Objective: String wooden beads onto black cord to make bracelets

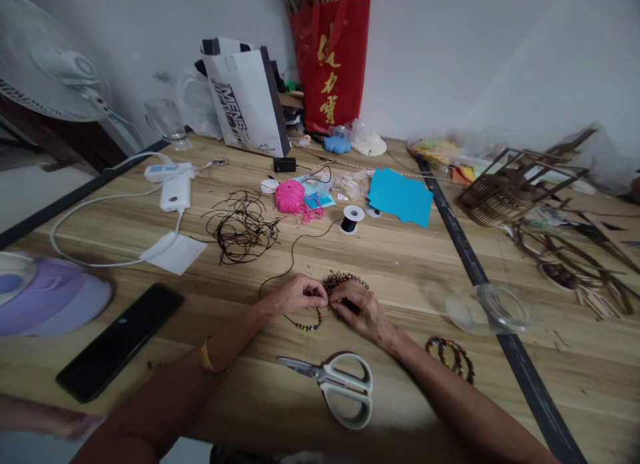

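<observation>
My left hand (301,295) is closed in a pinch on a thin dark beaded cord (309,327). Its small coloured beads hang in a curve just below my fingers. Close against those fingertips, my right hand (361,309) is also pinched; whatever is between its fingers is too small to make out. A pile of small dark and coloured beads (345,277) lies behind my right hand, partly covered by it. The cord trails back across the table towards a white spool of black cord (349,223). Nearer to me lie scissors (345,384) with pale handles, blades apart.
Two beaded bracelets (453,357) lie by my right forearm, with a clear round container (503,307) beyond. On the left are a black phone (123,337) and a lilac appliance (65,297). Tangled dark cord (243,227), pink yarn (290,197) and blue sheets (401,197) lie farther back.
</observation>
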Demonstrator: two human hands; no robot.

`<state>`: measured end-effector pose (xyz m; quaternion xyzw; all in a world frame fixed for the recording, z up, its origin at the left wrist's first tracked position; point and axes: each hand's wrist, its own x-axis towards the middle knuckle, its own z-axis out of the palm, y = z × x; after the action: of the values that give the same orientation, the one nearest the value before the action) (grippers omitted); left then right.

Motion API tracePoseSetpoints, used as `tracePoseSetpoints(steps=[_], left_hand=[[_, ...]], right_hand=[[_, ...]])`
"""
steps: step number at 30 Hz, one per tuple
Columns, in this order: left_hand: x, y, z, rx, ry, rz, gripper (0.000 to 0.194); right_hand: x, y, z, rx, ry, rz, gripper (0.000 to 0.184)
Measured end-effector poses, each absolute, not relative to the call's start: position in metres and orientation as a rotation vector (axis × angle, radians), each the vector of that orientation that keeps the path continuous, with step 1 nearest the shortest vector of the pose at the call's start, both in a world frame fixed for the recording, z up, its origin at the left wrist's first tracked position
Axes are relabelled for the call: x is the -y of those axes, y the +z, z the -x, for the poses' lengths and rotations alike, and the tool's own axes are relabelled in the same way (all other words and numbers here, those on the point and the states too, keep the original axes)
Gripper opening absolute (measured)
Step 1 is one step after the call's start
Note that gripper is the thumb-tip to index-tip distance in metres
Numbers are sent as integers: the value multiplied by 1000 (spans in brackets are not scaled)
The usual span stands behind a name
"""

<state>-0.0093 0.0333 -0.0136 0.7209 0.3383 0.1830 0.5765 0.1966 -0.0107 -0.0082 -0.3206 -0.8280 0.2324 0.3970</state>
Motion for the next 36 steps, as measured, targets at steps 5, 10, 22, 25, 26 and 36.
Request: tracePoseSetpoints(steps=[5,10,22,25,26,36], left_hand=[[-33,-13,9,-797,429,-1675,23],[-32,-15,8,-807,438,-1632,20],[-32,-17,5,-794,484,-1446,25],[-31,-15,6,-787,483,-1435,25],[-31,-15,6,-784,482,-1430,25],[-31,-14,6,-747,458,-1423,27]], right_hand=[[11,-10,-196,2096,593,813,5],[11,-11,-196,2094,602,800,4],[13,-9,-196,2093,630,800,5],[13,-8,-195,2099,664,798,8],[14,-7,-195,2103,678,800,9],[13,-8,-197,2136,759,755,14]])
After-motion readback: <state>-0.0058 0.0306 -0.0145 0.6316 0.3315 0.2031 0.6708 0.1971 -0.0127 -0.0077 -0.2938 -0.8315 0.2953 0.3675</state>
